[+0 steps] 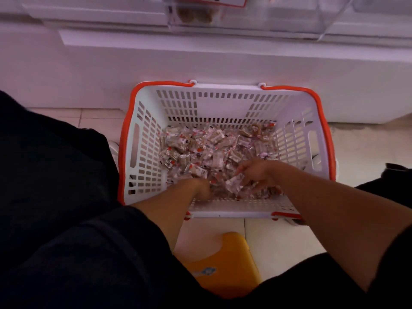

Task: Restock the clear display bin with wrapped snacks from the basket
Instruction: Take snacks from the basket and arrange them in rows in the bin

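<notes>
The wrapped snacks (214,150) lie heaped across the bottom of the basket (178,103), small clear packets with red and white print and brown pieces inside; the print is too small to read. Both hands are down in the near end of the heap. The left hand (198,189) is sunk among the packets with its fingers buried, so whether it grips anything cannot be told. The right hand (256,175) lies over the pile with fingers curled down into crinkled wrappers (233,185); it seems to gather some, but the grip is blurred and not plain.

The basket is white slotted plastic with orange handles (316,101) folded along its rim, standing on the tiled floor (276,237) against a white shelf base (156,63). The forearms cross its near wall and hide part of that rim.

Above, at the top edge, the clear display bin (289,16) is cut off by the frame; brown pieces (194,14) show dimly through its wall, and a red-edged price tag (214,0) is cropped so its figures cannot be read. Dark clothing (55,197) fills the lower left, and a yellow stool (227,264) shows partly between the knees
</notes>
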Demonstrator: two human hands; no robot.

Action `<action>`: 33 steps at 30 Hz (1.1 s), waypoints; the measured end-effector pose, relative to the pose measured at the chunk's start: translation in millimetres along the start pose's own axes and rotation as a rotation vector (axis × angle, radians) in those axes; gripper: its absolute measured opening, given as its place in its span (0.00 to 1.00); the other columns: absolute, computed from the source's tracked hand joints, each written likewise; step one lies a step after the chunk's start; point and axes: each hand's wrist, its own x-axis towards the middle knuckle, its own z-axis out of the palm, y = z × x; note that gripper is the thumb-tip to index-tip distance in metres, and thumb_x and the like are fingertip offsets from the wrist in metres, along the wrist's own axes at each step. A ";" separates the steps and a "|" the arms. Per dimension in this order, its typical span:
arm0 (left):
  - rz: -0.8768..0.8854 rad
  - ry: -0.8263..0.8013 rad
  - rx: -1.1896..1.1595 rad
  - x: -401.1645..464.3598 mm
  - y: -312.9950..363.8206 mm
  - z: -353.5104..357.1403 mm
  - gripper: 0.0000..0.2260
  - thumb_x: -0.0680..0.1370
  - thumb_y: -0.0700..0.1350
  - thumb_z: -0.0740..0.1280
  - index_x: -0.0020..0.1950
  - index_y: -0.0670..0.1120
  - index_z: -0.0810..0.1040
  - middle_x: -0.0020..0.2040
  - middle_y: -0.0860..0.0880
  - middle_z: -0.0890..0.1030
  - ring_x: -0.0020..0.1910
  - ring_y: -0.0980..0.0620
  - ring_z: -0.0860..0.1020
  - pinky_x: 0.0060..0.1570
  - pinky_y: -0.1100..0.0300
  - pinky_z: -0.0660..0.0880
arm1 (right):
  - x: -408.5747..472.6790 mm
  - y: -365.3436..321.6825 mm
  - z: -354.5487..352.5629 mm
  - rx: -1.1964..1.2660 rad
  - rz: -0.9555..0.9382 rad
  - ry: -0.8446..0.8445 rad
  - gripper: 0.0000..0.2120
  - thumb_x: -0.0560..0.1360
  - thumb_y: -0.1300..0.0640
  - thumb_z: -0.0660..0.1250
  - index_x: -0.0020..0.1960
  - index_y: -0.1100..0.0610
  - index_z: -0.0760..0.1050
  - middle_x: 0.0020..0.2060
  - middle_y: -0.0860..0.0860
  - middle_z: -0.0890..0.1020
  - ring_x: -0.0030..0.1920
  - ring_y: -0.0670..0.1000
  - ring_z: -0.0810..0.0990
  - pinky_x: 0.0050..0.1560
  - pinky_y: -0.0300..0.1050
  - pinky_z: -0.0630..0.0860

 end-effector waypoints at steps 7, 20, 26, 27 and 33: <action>0.102 0.098 -0.043 -1.6 -2.3 9.0 0.15 0.81 0.41 0.61 0.68 0.40 0.74 0.63 0.40 0.77 0.59 0.41 0.77 0.60 0.51 0.75 | 2.9 -28.4 31.9 0.066 -0.071 0.104 0.10 0.75 0.71 0.65 0.47 0.56 0.76 0.45 0.54 0.86 0.42 0.54 0.86 0.32 0.49 0.81; 0.031 0.302 -0.914 -56.6 -22.9 -57.2 0.20 0.84 0.48 0.60 0.71 0.36 0.69 0.61 0.38 0.77 0.40 0.46 0.79 0.31 0.59 0.76 | -58.9 -64.4 -16.6 0.325 -0.249 0.056 0.16 0.76 0.75 0.61 0.57 0.61 0.79 0.46 0.53 0.85 0.47 0.52 0.85 0.54 0.53 0.82; 0.462 0.305 -1.204 -149.2 11.6 -153.8 0.12 0.81 0.49 0.66 0.60 0.44 0.77 0.52 0.45 0.83 0.45 0.49 0.82 0.44 0.56 0.77 | -151.2 -113.9 -64.9 0.390 -0.473 -0.123 0.19 0.74 0.79 0.61 0.61 0.66 0.75 0.51 0.59 0.81 0.48 0.53 0.84 0.51 0.46 0.82; 0.515 0.307 -1.153 -171.6 19.0 -169.2 0.09 0.80 0.49 0.67 0.56 0.45 0.77 0.46 0.48 0.84 0.39 0.52 0.82 0.39 0.59 0.76 | -169.3 -120.9 -70.5 0.392 -0.531 -0.107 0.19 0.73 0.78 0.62 0.63 0.68 0.74 0.53 0.60 0.80 0.51 0.55 0.83 0.53 0.46 0.81; 0.737 0.543 -0.977 -264.6 51.1 -199.6 0.11 0.79 0.52 0.66 0.53 0.46 0.77 0.48 0.54 0.85 0.43 0.53 0.82 0.32 0.63 0.75 | -261.8 -134.4 -71.7 0.349 -0.950 0.181 0.17 0.68 0.72 0.72 0.56 0.67 0.77 0.51 0.64 0.84 0.49 0.57 0.84 0.54 0.45 0.81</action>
